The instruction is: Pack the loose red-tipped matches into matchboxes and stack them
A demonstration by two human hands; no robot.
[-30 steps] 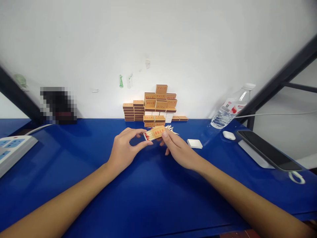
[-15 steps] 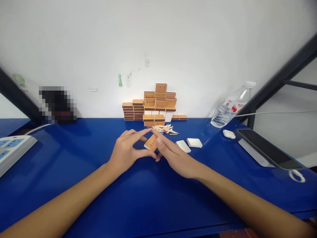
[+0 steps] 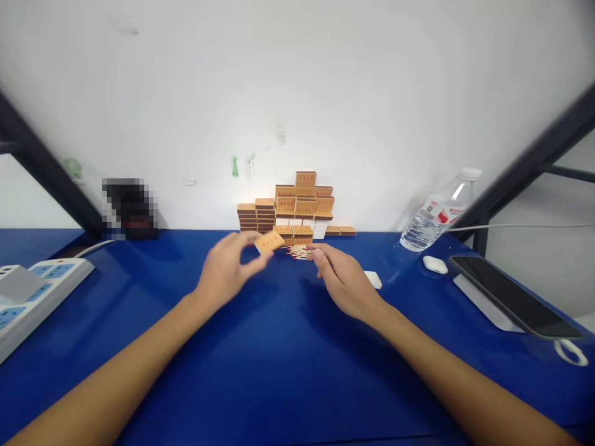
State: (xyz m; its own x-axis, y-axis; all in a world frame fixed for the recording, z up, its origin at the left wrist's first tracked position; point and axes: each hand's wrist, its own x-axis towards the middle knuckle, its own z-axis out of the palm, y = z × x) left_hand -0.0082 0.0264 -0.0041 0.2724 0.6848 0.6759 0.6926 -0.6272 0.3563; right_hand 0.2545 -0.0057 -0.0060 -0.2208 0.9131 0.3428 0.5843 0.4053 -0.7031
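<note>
My left hand point(image 3: 229, 265) holds an orange matchbox point(image 3: 269, 242) between thumb and fingers, tilted above the blue table point(image 3: 260, 371). My right hand point(image 3: 346, 279) is apart from it, its fingers bent beside a loose pile of matches point(image 3: 298, 252); whether it grips anything at the fingertips is too small to tell. Behind the matches stands a stepped stack of matchboxes point(image 3: 305, 204) against the wall, with a lower stack point(image 3: 264, 214) on its left. Part of a white tray point(image 3: 373, 279) shows behind my right hand.
On the right are a water bottle point(image 3: 437, 210), a white earphone case point(image 3: 435, 265) and a black phone point(image 3: 515, 297). A power strip point(image 3: 51, 291) lies at the left. Two matchboxes point(image 3: 340, 230) lie flat right of the stack.
My hands have moved apart. The left has carried the matchbox up and left; the right has shifted right, beside the matches, and now covers one white tray. The view has shifted slightly.
</note>
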